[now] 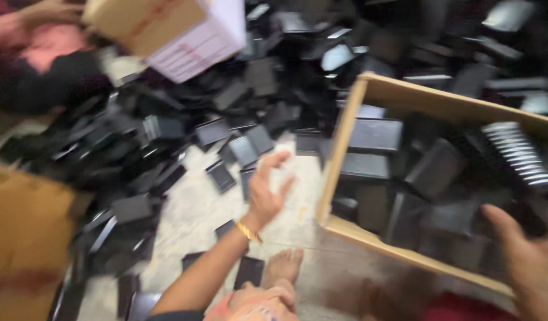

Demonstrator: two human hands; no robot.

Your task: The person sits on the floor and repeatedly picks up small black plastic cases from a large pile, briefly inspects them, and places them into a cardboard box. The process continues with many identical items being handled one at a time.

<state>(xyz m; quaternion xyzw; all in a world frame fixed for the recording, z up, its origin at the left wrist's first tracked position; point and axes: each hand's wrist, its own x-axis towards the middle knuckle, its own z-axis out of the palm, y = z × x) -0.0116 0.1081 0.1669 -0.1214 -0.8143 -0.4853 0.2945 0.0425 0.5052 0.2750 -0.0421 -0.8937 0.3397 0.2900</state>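
Observation:
My left hand [267, 190] hovers with spread fingers above the pale floor, holding nothing; a gold bangle circles its wrist. It is just left of an open cardboard box [340, 148] and close to several loose flat black cases [244, 150]. My right hand [526, 261] reaches in at the lower right, fingers apart and empty, over the box's near corner. Inside the box lie black cases [375, 135], and a row of them stands on edge [517, 153]. The picture is blurred by motion.
A large heap of black cases [167, 128] covers the floor from left to top right. At the top left another person's hand [48, 12] holds a tilted cardboard box [149, 21]. Brown cardboard [24, 232] lies at the left. My bare foot [283, 264] rests below.

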